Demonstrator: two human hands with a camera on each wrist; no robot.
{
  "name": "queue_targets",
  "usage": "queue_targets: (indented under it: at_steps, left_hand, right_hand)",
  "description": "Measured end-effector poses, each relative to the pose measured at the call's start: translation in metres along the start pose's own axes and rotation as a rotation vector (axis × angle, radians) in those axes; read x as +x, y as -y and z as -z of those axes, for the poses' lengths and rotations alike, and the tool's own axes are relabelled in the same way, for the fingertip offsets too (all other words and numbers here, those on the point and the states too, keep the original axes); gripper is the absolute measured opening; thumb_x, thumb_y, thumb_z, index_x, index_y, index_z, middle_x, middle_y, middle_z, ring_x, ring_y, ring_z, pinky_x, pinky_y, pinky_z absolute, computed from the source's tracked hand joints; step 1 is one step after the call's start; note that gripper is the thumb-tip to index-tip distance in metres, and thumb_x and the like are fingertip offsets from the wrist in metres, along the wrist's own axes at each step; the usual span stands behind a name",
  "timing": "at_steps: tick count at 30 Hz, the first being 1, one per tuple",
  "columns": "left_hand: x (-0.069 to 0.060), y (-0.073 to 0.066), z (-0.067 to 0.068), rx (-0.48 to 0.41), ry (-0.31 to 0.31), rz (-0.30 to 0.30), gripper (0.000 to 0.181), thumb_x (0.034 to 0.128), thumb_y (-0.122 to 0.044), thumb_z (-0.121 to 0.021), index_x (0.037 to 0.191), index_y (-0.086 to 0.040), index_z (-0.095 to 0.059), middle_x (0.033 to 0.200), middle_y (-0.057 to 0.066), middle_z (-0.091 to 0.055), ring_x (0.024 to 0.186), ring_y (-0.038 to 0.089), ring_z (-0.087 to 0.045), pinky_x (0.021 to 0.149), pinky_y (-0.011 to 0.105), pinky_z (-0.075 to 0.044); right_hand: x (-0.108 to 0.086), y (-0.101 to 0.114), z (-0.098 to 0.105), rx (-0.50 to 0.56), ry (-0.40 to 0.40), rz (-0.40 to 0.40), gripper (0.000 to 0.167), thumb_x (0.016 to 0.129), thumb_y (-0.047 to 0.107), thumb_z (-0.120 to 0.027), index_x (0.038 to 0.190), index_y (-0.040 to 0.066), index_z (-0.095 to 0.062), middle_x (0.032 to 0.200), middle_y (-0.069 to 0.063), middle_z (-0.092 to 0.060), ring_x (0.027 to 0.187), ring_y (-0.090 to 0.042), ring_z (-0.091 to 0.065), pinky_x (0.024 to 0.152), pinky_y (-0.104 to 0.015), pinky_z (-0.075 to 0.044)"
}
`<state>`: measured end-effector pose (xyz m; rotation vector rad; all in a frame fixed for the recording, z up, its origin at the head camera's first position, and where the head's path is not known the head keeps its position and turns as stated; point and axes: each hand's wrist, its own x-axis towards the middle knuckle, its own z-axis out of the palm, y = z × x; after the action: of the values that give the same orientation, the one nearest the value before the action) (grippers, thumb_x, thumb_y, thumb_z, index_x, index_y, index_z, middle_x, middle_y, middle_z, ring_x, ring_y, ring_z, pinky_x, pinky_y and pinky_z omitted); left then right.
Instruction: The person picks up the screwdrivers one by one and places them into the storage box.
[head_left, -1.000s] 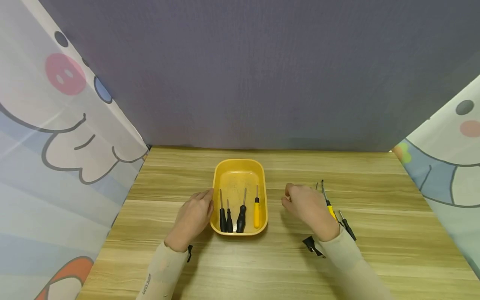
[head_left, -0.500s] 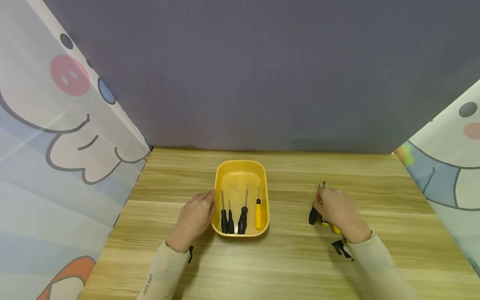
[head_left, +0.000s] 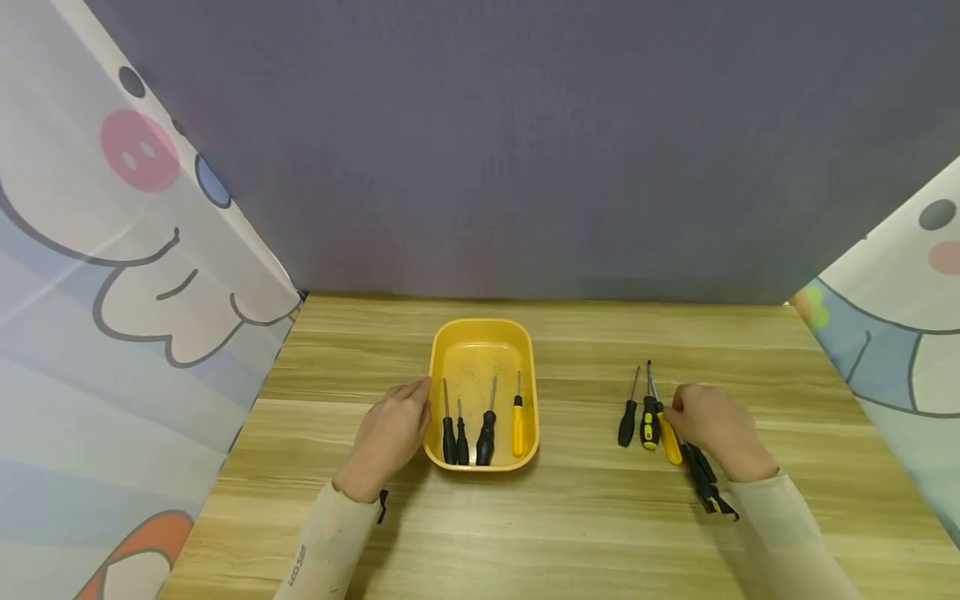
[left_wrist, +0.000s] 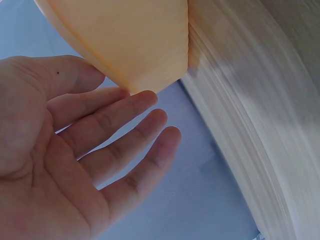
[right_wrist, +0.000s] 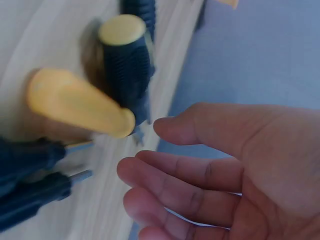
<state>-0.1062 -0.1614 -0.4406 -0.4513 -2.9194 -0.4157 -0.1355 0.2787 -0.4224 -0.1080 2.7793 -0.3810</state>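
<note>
Screwdrivers (head_left: 649,425) on table (head_left: 570,517), right fingers (right_wrist: 172,189) near

The left sleeve (head_left: 328,533), at seven o'clock, is pale cream with small dark lettering (head_left: 297,565). The right sleeve (head_left: 787,533), at five o'clock, is pale cream too.

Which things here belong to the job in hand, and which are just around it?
Likely part of the job:
yellow tray, left hand at its side
four screwdrivers in the tray
loose screwdrivers by the right hand

Likely just surroundings:
wooden table
dark panel behind
cartoon-printed sheets
</note>
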Motion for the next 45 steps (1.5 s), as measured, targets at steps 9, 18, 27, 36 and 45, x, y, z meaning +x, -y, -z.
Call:
queue_targets:
  at_steps: [9,18,27,36,45]
  left_hand:
    - [0.0,0.0,0.0,0.002,0.016,0.017,0.042,0.0985,-0.011,-0.062,0.137,0.005,-0.057,0.131,0.02,-0.063,0.115,0.04,-0.061,0.095,0.05,-0.053]
    - [-0.001,0.0,-0.001,-0.004,-0.005,0.005,0.041,0.0977,-0.01,-0.063,0.136,0.006,-0.058,0.129,0.02,-0.063,0.114,0.039,-0.062,0.093,0.049,-0.055]
    - [-0.001,0.002,-0.002,-0.006,-0.019,-0.004,0.041,0.097,-0.009,-0.064,0.134,0.007,-0.059,0.128,0.021,-0.064,0.113,0.04,-0.063,0.093,0.05,-0.054]
    - [-0.001,0.002,-0.002,-0.009,-0.018,0.003,0.041,0.0973,-0.01,-0.064,0.134,0.006,-0.059,0.128,0.02,-0.064,0.113,0.039,-0.062,0.092,0.05,-0.055]
    - [0.0,0.001,-0.001,-0.011,-0.014,0.005,0.04,0.0981,-0.01,-0.062,0.135,0.006,-0.059,0.129,0.02,-0.064,0.114,0.039,-0.062,0.094,0.05,-0.054]
  right_hand:
    - [0.004,-0.005,-0.009,0.022,-0.002,0.004,0.023,0.099,0.023,-0.061,0.083,0.008,-0.066,0.065,0.0,-0.054,0.052,-0.017,-0.047,0.045,-0.029,-0.038]
    - [0.008,-0.006,-0.014,0.044,0.01,-0.005,0.031,0.099,0.023,-0.061,0.07,0.011,-0.058,0.056,0.002,-0.043,0.047,-0.013,-0.039,0.044,-0.026,-0.031]
    - [0.01,-0.007,-0.018,0.065,0.006,-0.021,0.04,0.097,0.023,-0.062,0.06,0.014,-0.054,0.051,0.006,-0.034,0.044,-0.009,-0.032,0.043,-0.022,-0.027]
    - [0.014,-0.008,-0.021,0.089,-0.029,0.0,0.045,0.095,0.02,-0.063,0.054,0.017,-0.044,0.049,0.008,-0.029,0.042,-0.007,-0.027,0.043,-0.021,-0.026]
    - [0.014,-0.009,-0.02,0.076,-0.043,-0.026,0.036,0.094,0.023,-0.063,0.062,0.011,-0.049,0.054,0.001,-0.041,0.046,-0.013,-0.038,0.044,-0.025,-0.033]
